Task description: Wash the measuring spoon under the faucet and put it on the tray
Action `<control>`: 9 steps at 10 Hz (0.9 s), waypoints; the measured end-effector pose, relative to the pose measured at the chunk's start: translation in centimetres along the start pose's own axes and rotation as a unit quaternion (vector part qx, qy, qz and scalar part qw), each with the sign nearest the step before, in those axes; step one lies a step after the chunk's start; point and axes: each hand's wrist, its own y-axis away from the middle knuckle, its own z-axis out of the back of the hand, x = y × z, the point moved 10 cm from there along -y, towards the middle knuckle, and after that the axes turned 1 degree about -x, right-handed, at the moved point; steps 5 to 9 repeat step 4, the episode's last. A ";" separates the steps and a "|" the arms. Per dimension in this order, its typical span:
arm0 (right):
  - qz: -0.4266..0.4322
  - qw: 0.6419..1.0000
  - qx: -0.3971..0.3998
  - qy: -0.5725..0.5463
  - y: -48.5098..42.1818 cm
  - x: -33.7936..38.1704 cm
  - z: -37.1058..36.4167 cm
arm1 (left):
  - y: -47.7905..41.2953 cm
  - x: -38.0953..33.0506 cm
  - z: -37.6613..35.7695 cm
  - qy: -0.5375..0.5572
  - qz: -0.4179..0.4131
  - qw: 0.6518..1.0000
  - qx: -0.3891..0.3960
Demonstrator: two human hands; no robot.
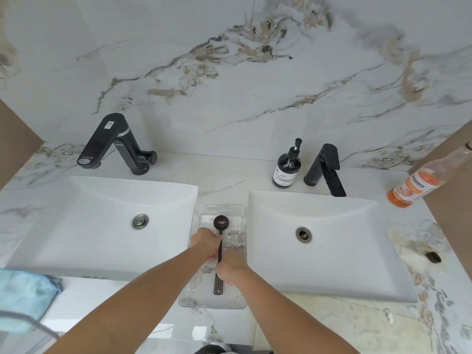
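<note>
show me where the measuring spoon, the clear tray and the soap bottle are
measuring spoon (221, 222), head view, on its round bowl.
clear tray (219, 207), head view, on its far rim by the handle slot.
soap bottle (286, 172), head view, on its dark body above the label.

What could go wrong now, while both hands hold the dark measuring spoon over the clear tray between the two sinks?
1. The measuring spoon may slip: the left hand and right hand grip only its thin handle.
2. The clear tray looks light and could slide on the marble counter if pushed.
3. I see no running water at either faucet, so washing may not be done.
</note>
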 end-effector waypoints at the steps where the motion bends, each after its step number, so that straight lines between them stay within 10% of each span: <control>1: 0.019 0.999 0.020 0.021 0.4 0.4 0.0 | 0.2 0.2 -0.2 -0.015 0.005 1.000 0.008; 9: -0.072 0.984 0.065 -0.151 0.7 -1.7 3.0 | 2.7 0.5 0.8 -0.102 0.085 0.985 0.109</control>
